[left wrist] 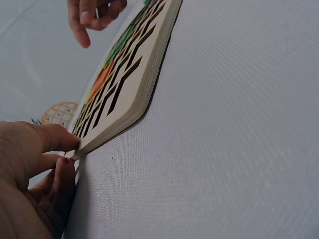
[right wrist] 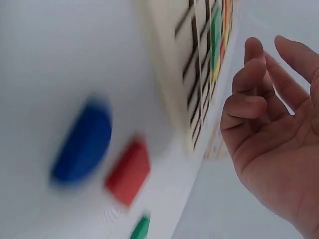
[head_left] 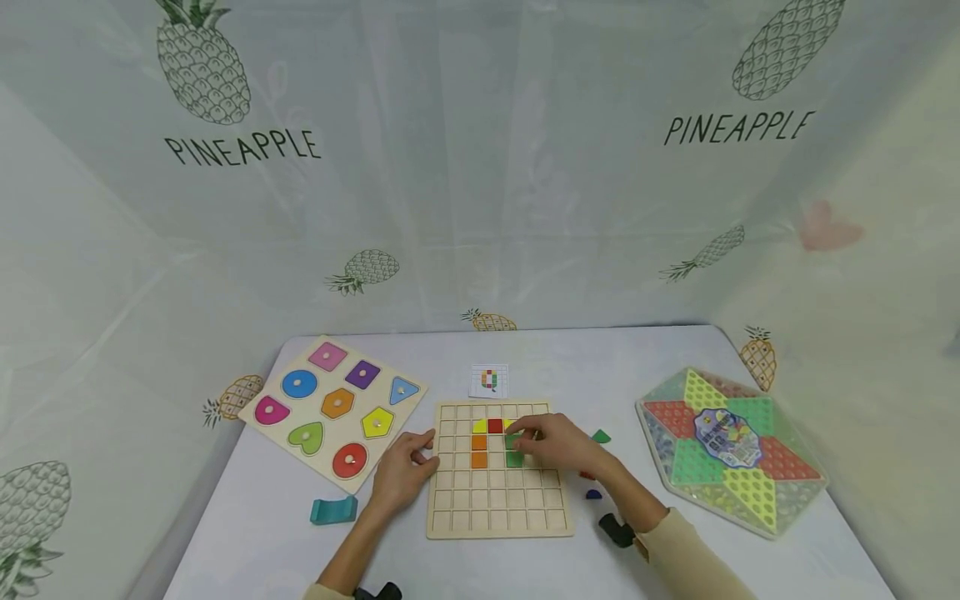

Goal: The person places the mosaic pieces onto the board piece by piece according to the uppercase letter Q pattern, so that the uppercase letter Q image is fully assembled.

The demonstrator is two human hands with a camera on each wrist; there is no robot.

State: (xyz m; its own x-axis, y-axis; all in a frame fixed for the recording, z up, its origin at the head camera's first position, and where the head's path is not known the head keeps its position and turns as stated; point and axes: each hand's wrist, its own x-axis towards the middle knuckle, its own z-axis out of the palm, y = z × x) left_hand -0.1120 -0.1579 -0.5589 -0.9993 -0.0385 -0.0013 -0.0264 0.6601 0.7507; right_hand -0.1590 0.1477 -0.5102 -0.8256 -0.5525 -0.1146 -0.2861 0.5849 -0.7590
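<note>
Left hand point(head_left: 400, 475) grip clamped on wooden grid board point(head_left: 498, 502), left edge. Right hand point(head_left: 558, 442) over green squares point(head_left: 514, 459), grip apart. Blue half-disc point(head_left: 593, 494) on table point(head_left: 592, 358).

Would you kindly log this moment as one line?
left hand: touching left edge of grid board; right hand: above board, no held piece visible; right of board: blue piece, red piece, green piece
</note>
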